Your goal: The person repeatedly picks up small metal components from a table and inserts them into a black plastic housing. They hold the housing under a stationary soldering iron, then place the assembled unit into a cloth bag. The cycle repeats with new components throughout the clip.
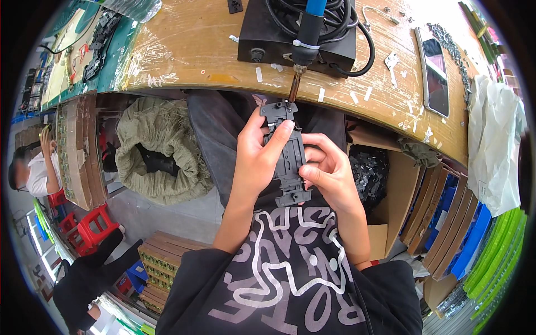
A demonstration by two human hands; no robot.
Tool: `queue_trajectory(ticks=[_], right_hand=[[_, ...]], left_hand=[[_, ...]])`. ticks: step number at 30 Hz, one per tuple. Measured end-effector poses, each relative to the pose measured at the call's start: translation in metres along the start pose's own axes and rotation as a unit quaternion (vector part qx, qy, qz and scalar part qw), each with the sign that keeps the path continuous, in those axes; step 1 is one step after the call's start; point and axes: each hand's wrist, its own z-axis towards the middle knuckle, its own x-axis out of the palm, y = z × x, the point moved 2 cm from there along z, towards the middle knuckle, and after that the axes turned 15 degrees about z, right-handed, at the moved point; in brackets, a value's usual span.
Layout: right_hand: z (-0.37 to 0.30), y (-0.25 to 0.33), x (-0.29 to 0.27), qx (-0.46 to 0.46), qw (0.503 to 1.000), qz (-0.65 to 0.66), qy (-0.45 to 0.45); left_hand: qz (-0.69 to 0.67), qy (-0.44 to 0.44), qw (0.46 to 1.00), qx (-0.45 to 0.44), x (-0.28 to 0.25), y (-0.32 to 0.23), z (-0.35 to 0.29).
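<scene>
Seemingly pinched, the black part (291, 158) bridges left hand (255, 152) and right hand (334, 174).

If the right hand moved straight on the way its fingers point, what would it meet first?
The right hand would first meet the black plastic part, which it appears to grip. Past that, probably the left hand, though depth is hard to judge.

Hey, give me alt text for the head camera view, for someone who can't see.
A person's left hand and right hand hold a long black plastic part, its far end at the tip of a blue-and-black tool. A black box and a phone lie on the wooden workbench.
</scene>
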Motion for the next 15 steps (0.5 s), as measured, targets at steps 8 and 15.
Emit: queue_trajectory(ticks=[8,15], right_hand=[[0.0002,-0.0014,-0.0001,-0.006,1.000,0.013,0.004],[0.0014,-0.0003,-0.0023,-0.009,1.000,0.007,0.008]], left_hand=[[-0.007,-0.005,1.000,-0.006,0.0002,-0.0026,-0.0012],[0.019,-0.009,1.000,0.005,0.0015,-0.0026,0.0001]])
